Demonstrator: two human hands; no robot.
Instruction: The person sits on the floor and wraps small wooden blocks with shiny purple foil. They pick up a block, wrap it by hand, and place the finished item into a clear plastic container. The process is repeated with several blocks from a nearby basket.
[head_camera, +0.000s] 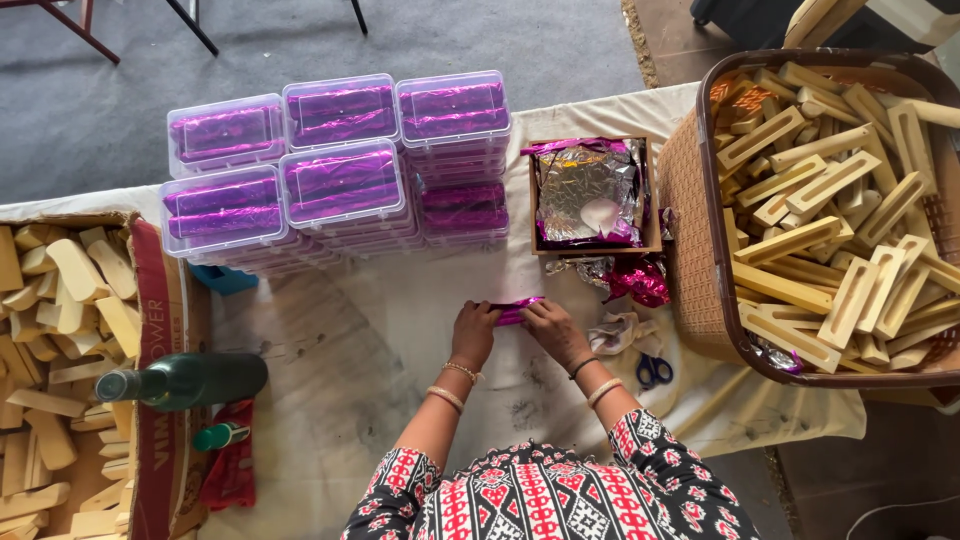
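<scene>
A small block wrapped in shiny purple foil (516, 309) lies on the cloth-covered table (400, 330) in front of me. My left hand (474, 332) grips its left end and my right hand (553, 331) presses on its right end; most of the block is hidden under my fingers. Just beyond stands a small wooden box (590, 194) holding silver-and-purple foil sheets. A crumpled piece of purple foil (638, 282) lies right of my hands.
Stacks of clear plastic boxes (340, 160) with purple-wrapped blocks stand at the back. A brown basket (820, 200) of pale wooden pieces fills the right. A cardboard box (150, 330) of wooden blocks is at left, with a green bottle (185, 381). Blue-handled scissors (652, 371) lie nearby.
</scene>
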